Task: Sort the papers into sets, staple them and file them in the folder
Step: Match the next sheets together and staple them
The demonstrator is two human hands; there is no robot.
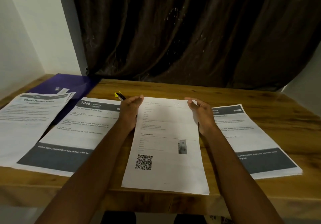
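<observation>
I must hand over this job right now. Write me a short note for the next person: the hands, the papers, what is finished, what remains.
Left hand and right hand: open, flanking the far end of the middle set with the QR code, squaring it.
Other sets on the table: "Water Potted Plants" far left, partly on the purple folder; the "1345 Kitchen" set; one more on the right.
Yellow-and-black tool, possibly the stapler, lies behind the left hand.
Done: sorting, seemingly.
Left: stapling (no staples visible), filing.

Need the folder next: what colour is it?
Dark purple folder, back left on the table, in the head view.
</observation>
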